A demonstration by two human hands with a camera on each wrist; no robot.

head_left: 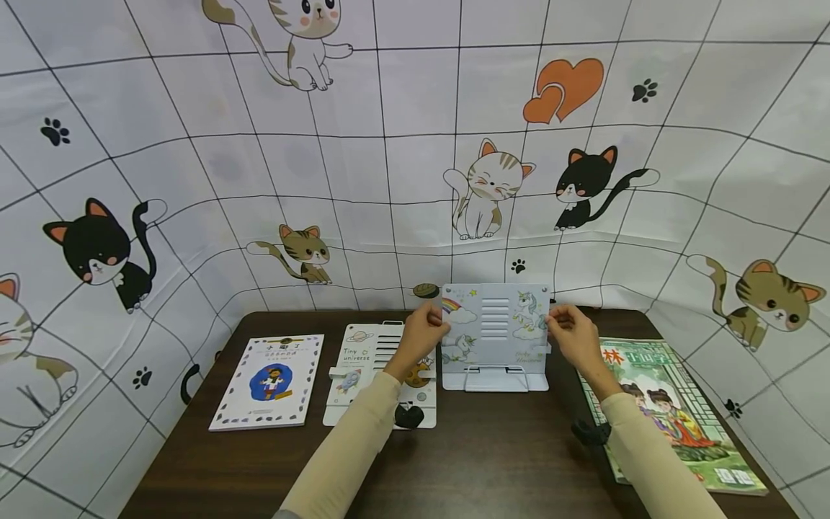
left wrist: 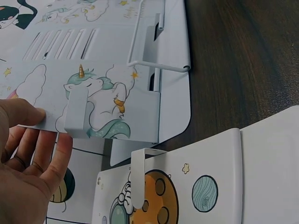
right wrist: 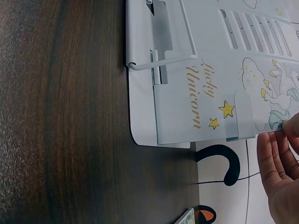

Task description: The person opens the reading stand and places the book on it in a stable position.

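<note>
- A pale unicorn book stand [head_left: 496,347] is upright on a dark wooden bench [head_left: 506,461], just right of the centre of the frame, its white base [left wrist: 175,93] lying towards the viewer.
- The left hand [head_left: 424,328] pinches the panel's left edge, thumb on the printed front, fingers behind.
- The right hand [head_left: 573,337] pinches the opposite edge at about the same height; both grips are closed on the panel.
- The panel's back is out of sight, so I cannot tell how it is propped.
- To adjust the angle well, both hands should move at one pace, since an uneven pull would probably twist the thin panel.
- A light pinch seems enough; the fingertips are best clear of the left page clip [left wrist: 77,112] and right page clip [right wrist: 244,114], which could bend or swing.
- The wire rest [left wrist: 161,66] at the lower front is better left unpressed, with the base flat on the bench.
- Just left of it lies a "Tiny universe" stand [head_left: 376,369], close enough to be knocked by the left forearm.
- A white book [head_left: 269,382] lies at lower left; a green magazine [head_left: 674,411] lies at lower right, partly under the right forearm.
</note>
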